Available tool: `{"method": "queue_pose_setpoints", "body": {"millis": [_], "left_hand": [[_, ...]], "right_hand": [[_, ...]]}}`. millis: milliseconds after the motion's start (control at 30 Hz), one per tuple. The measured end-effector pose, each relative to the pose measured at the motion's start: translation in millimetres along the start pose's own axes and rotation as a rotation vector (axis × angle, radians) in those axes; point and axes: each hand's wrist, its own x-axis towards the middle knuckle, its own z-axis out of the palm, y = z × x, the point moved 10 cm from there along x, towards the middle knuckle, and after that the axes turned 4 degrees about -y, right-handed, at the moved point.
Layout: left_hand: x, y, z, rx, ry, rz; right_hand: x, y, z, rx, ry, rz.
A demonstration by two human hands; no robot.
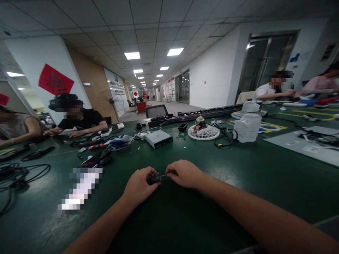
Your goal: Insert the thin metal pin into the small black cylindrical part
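1. A green tabletop (169,225) fills the lower part of an open office; ceiling panel lights shine over the aisle beyond.
2. Nearest, the left hand (138,185) grips a dark cylindrical part (156,177) between thumb and fingers; the part is held just above the table, its end turned toward the other hand.
3. The right hand (185,173) is closed on a slim tool (163,175) with a thin metal shaft; the shaft points at the end of the part; whether it goes in is too small to tell.
4. To the left lies a pixelated bright object (81,190); black cables (25,173) loop near the table's left side.
5. Beyond the hands sits a silver optical drive (159,139); a small black tray (182,127) is behind it, to the right; next comes a white fan grille (203,133) with a motor on top; a white plastic housing (247,127) stands farther right, a black cord (225,137) coiled between them.
6. Across the table at left, a person in a black shirt (84,120) leans over the surface; at right, a person in a white shirt (270,90) sits with hands raised.
7. Farther back are an office chair (157,111) and a pedestal fan (111,101); a red paper diamond (56,81) hangs on a white pillar.
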Motion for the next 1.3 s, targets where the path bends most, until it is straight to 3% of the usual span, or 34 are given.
{"method": "queue_pose_setpoints", "body": {"millis": [200, 367, 467, 667, 967, 1167, 1300], "left_hand": [[-0.9, 8.7, 3.3, -0.013, -0.029, 0.082], [0.0, 7.5, 1.0, 0.026, 0.010, 0.070], [0.1, 6.5, 0.0, 0.039, 0.019, 0.061], [-0.8, 9.3, 1.9, 0.012, -0.011, 0.104], [-0.2, 7.5, 1.4, 0.038, 0.000, 0.116], [-1.2, 9.1, 1.0, 0.043, 0.005, 0.122], [-2.3, 15.3, 2.8, 0.068, -0.013, 0.159]], "right_hand": [[-1.7, -7.4, 1.1, 0.115, -0.010, -0.056], [0.9, 1.5, 4.6, -0.005, -0.017, 0.031], [0.6, -1.3, 9.4, -0.039, -0.054, -0.006], [-1.5, -5.5, 6.6, 0.084, -0.049, -0.025], [-0.6, -3.7, 4.7, -0.104, -0.036, 0.036], [-2.3, -14.5, 4.7, 0.027, -0.056, -0.106], [-0.1, -4.1, 1.6, 0.016, -0.011, -0.016]]}}
